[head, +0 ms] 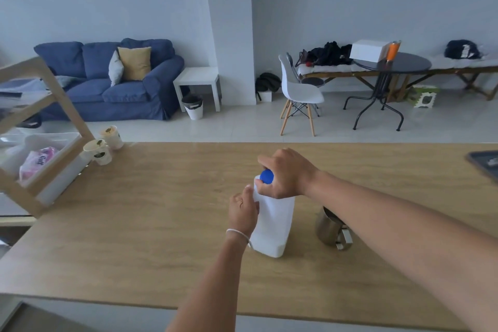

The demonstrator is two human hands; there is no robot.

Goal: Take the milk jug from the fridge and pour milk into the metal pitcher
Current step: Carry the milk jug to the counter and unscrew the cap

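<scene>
A white plastic milk jug [275, 226] stands upright on the wooden counter [151, 224], near its middle. My left hand [242, 210] grips the jug's left side, just below the neck. The fingers of my right hand [285, 172] are closed around the jug's blue cap [266, 176], which sits on the neck. To the right of the jug stands the metal pitcher [330, 228], partly hidden behind my right forearm, its handle toward me.
Two white paper cups [103, 144] stand at the counter's far left by a wooden shelf frame [58, 105] holding bags. A dark tray [485, 164] lies at the right edge. Beyond the counter are a blue sofa, a chair and a round table.
</scene>
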